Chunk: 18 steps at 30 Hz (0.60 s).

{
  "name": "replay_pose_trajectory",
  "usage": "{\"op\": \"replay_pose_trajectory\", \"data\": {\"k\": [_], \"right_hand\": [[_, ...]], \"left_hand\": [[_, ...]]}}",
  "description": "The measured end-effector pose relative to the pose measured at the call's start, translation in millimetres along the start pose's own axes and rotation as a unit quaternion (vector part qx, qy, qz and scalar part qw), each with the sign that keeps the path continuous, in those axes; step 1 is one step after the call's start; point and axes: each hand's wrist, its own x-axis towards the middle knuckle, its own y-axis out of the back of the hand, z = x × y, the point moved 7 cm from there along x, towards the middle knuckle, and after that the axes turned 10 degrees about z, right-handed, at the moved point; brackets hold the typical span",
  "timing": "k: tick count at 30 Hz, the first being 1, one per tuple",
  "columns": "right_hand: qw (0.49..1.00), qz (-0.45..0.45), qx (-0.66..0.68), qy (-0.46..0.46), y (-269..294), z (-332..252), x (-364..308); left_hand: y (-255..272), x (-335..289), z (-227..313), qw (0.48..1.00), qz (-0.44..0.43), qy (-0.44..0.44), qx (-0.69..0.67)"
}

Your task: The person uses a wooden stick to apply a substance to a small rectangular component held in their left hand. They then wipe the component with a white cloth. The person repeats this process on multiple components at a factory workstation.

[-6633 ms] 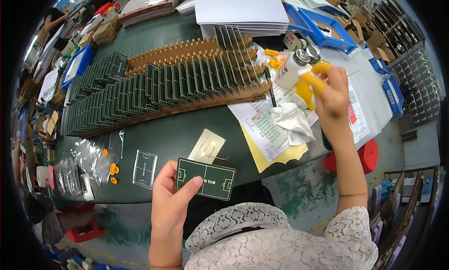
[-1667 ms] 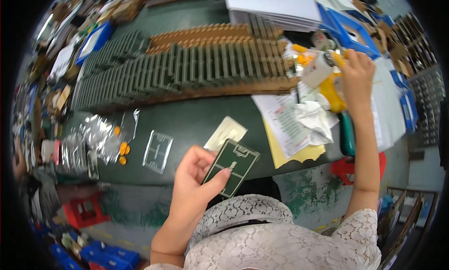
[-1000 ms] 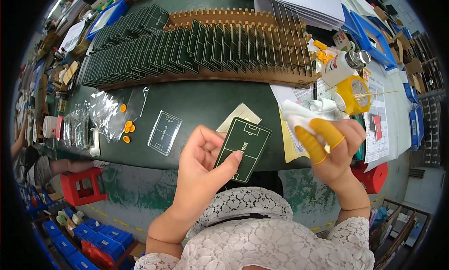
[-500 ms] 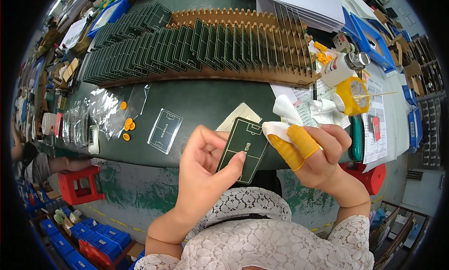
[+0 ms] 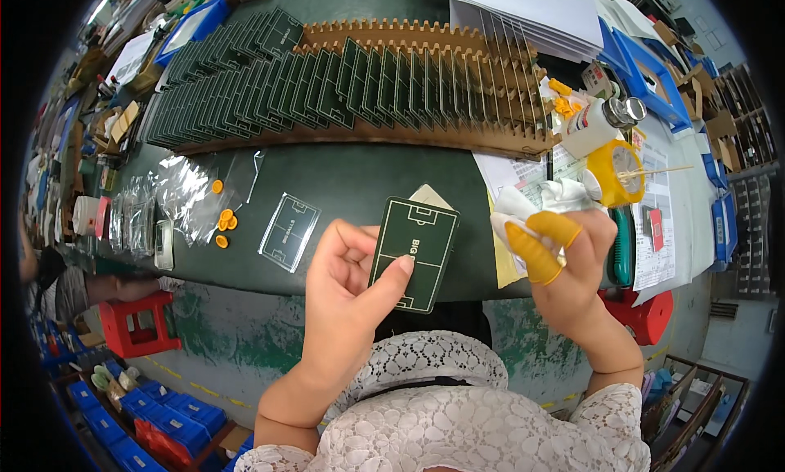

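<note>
My left hand grips a dark green card-like plate with white soccer-field lines, its thumb flat on the front face. The plate is held just above the table's near edge. To its right, my right hand pinches a folded white cloth, clear of the plate. Yellow finger cots cover some of the right fingers. Behind the held plate, a cream-coloured piece shows partly. A similar green plate in a clear sleeve lies on the table to the left.
A brown slotted rack full of upright green plates spans the back. Clear plastic bags and orange finger cots lie left. At right are a white bottle, a yellow tape roll, crumpled white cloth and papers.
My right hand and its white cloth have moved off the plate's upper corner, to the right. The plate has shifted slightly left and turned to face me more.
</note>
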Motion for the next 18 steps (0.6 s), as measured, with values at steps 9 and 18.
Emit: {"op": "replay_pose_trajectory", "data": {"k": [9,18], "right_hand": [[0.742,-0.078,0.468,-0.473,-33.2,52.9,-31.9],[0.746,-0.073,0.472,-0.464,-24.8,77.7,-32.6]], "left_hand": [[-3.2,-3.5,-0.8,0.998,-0.006,0.043,0.041],[-7.3,-4.9,9.3,0.972,-0.052,-0.046,0.226]]}}
